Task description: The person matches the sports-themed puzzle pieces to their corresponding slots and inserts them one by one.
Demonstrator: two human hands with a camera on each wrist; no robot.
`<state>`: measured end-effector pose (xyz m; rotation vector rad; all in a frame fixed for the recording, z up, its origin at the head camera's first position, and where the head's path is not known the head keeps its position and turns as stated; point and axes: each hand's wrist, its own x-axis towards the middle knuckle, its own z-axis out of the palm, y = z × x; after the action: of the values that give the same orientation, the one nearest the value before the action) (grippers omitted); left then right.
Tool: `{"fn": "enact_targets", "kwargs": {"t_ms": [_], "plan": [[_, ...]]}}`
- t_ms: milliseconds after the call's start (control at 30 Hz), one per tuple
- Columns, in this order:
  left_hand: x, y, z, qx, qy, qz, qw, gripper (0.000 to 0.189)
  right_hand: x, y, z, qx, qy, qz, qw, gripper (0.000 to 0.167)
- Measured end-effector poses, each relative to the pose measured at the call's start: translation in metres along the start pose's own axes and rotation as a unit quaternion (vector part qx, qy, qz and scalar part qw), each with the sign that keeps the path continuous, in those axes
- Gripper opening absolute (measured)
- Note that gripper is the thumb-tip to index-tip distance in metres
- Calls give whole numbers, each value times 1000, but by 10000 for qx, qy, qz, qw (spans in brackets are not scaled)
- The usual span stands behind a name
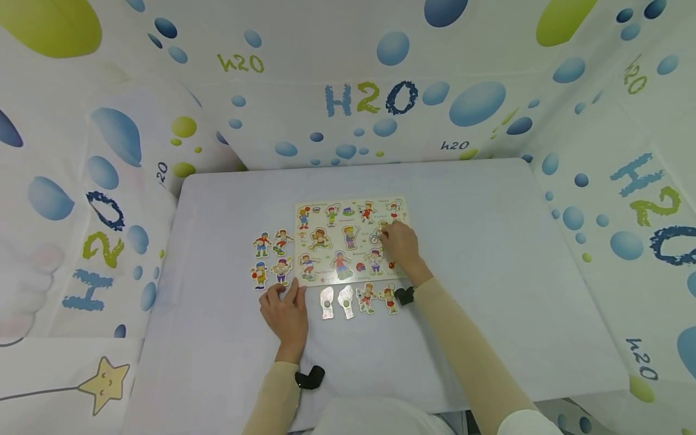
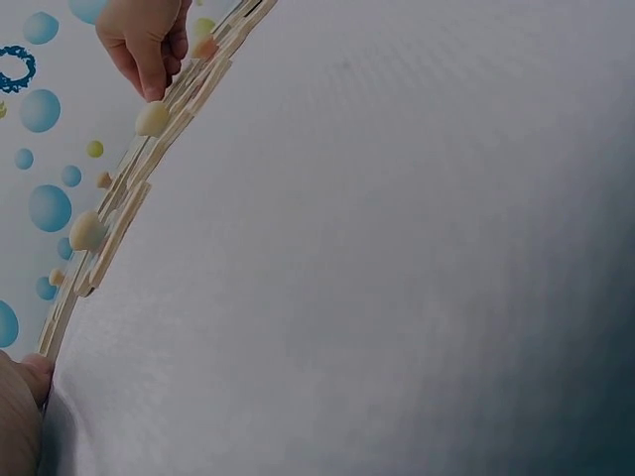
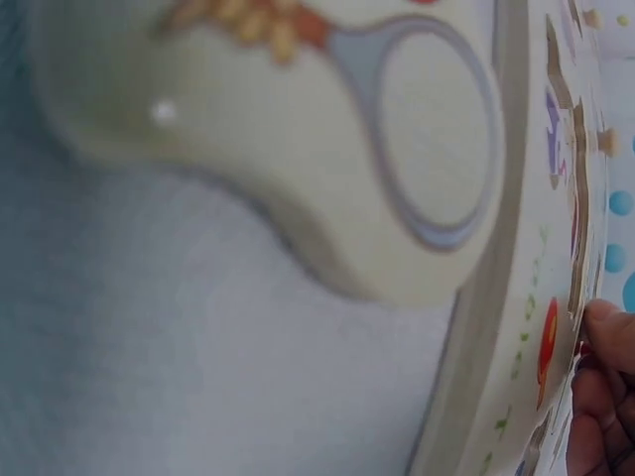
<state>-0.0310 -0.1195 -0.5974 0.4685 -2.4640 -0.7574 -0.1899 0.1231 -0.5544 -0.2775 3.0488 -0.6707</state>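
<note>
A flat wooden puzzle board (image 1: 326,241) with sports-figure pieces lies mid-table. My right hand (image 1: 401,244) is over its right side, fingertips pinching the cyclist piece (image 1: 375,237). In the left wrist view, that right hand (image 2: 147,45) reaches down behind the round wooden knobs (image 2: 87,231). At the board's lower left corner rests my left hand (image 1: 286,311), fingers extended, a fingertip touching the edge. In the right wrist view, the right hand (image 3: 603,392) shows at the right border, with a racket-shaped piece (image 3: 248,198) large in front.
Several loose figure pieces (image 1: 261,244) lie left of the board. Below it are two shiny silver shapes (image 1: 327,303) and two more figures, a racket player (image 1: 366,298) and a girl (image 1: 388,298) beside my right wrist. White cloth (image 1: 489,241) covers the table.
</note>
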Motion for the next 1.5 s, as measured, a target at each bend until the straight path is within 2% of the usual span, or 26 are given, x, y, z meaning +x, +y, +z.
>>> {"fn": "enact_targets", "kwargs": {"t_ms": [533,700,867,1167,1500], "plan": [[0,1,0,-84,47,22,10000,32,-2,2,-1,178,112,-135,9997,16],[-1,1,1,-74,85,13,9999,32,-2,6,1,377,119,-284,9988,15],[-1,1,1,-81,116,12,9999,31,-3,12,2,798,88,-394,9960,14],[-2,1,1,-54,101,26,9999,32,-5,18,-1,962,-243,-396,9943,23],[0,-1,2,-46,77,-8,10000,33,-6,22,-20,899,-121,-373,9952,31]]}}
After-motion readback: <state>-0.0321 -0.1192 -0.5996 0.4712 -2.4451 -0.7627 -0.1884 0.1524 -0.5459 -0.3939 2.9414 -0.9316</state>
